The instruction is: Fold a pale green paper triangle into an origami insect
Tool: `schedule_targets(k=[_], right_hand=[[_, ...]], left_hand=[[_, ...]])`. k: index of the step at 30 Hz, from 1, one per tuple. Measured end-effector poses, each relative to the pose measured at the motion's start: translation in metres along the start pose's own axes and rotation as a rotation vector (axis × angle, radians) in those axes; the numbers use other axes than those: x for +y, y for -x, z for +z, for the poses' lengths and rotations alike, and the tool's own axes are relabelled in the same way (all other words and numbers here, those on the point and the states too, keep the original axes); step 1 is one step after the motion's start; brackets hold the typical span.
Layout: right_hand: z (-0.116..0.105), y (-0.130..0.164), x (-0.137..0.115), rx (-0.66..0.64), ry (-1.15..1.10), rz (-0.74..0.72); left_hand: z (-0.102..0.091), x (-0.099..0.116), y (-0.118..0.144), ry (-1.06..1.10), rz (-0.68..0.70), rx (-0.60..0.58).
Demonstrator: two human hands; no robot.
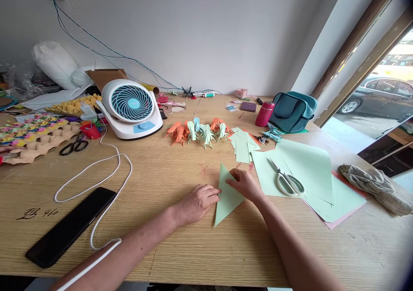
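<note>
A pale green sheet of paper (228,198), folded into a triangle, lies on the table between my hands. My left hand (201,200) rests palm down with its fingers stretched out, the fingertips touching the triangle's left edge. On the upper right edge, my right hand (243,182) has thumb and curled fingers closed on the paper; part of that edge is hidden beneath it. Scissors with pale handles (289,183) lie to the right on larger green sheets (309,166). Beyond my hands is a pile of small cut green pieces (242,147).
Folded orange and green paper figures (206,134) stand farther back. A white fan (132,106), black scissors (74,145) and a black phone (71,226) with a white cable occupy the left; the cable crosses my left forearm. A red bottle (264,114) and teal bag (292,112) stand back right.
</note>
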State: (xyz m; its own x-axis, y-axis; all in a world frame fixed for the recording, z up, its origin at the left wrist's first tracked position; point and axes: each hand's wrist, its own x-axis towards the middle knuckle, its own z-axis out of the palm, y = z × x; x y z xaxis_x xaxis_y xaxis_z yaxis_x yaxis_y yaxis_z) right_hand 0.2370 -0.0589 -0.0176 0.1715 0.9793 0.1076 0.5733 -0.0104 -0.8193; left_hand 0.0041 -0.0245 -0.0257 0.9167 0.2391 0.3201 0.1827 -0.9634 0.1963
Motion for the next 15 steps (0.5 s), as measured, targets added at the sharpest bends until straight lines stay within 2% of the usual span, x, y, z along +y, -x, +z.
schedule_targets(k=[7,15], right_hand=[[-0.001,0.007,-0.005,-0.015,-0.075,-0.055],[0.0,0.028,-0.01,-0.089,-0.044,-0.229]], left_hand=[[-0.001,0.0,0.0,0.026,0.006,0.01],[0.001,0.0,0.003,0.004,0.025,0.005]])
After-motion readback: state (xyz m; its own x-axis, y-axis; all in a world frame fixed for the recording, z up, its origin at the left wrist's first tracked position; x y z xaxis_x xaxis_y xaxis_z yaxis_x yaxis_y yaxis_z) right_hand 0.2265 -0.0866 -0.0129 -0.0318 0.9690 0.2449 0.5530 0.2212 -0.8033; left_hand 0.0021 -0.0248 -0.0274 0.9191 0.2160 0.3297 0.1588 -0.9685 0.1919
